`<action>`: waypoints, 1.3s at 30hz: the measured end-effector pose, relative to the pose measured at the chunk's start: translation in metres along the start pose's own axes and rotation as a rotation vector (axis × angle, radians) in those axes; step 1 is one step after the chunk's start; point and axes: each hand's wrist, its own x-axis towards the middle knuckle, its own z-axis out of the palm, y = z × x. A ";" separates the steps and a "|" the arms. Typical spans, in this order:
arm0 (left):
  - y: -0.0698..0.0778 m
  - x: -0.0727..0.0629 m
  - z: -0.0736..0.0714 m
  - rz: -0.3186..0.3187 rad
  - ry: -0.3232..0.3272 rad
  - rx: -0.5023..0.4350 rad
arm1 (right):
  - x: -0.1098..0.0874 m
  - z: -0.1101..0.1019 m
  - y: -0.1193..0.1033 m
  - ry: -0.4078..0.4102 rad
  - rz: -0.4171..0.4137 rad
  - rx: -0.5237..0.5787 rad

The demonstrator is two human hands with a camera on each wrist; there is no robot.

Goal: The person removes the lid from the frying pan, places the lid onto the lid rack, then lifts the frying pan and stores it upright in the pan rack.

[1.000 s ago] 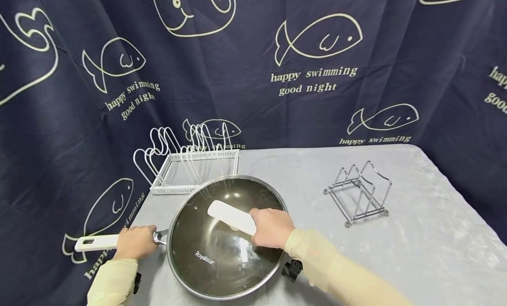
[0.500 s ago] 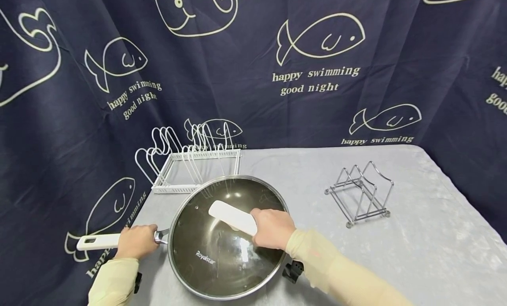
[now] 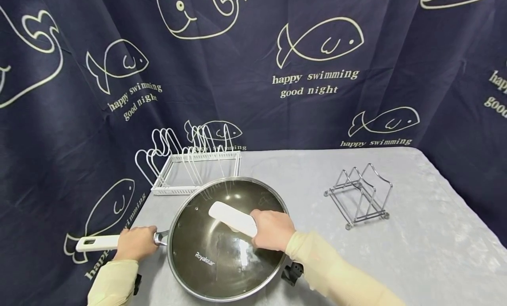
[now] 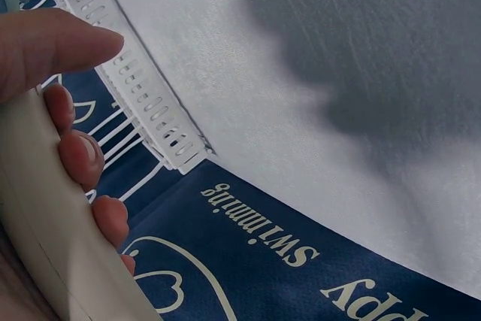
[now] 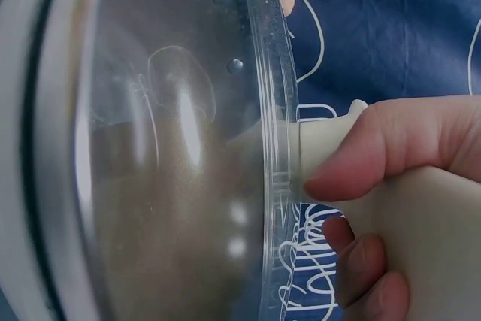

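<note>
A wok with a long cream handle (image 3: 101,243) sits at the front left of the head view, covered by a round glass lid (image 3: 210,277) marked "Royalstar". My left hand (image 3: 136,243) grips the wok's handle near its metal joint; in the left wrist view the fingers curl around that handle (image 4: 56,238). My right hand (image 3: 273,229) grips the lid's white knob (image 3: 231,218). The right wrist view shows thumb and fingers wrapped around the same lid knob (image 5: 323,144). The lid hides the inside of the wok.
Behind the wok stands a white wire rack (image 3: 170,190) with several upright loops. A smaller chrome wire rack (image 3: 358,196) stands on the right of the grey-covered table (image 3: 420,248). A dark blue curtain (image 3: 245,90) with fish drawings hangs behind the table.
Only slight shifts of the head view show. Both hands keep their grips, and the wok and lid stay in place.
</note>
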 end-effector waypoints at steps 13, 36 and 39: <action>-0.001 -0.001 0.000 -0.009 -0.005 0.002 | -0.001 -0.007 0.000 0.024 -0.016 -0.065; 0.000 -0.002 0.002 0.018 0.036 0.004 | -0.012 -0.025 0.010 0.095 0.034 0.004; 0.001 -0.002 0.002 0.022 0.035 0.002 | -0.014 -0.028 0.011 0.094 0.035 -0.011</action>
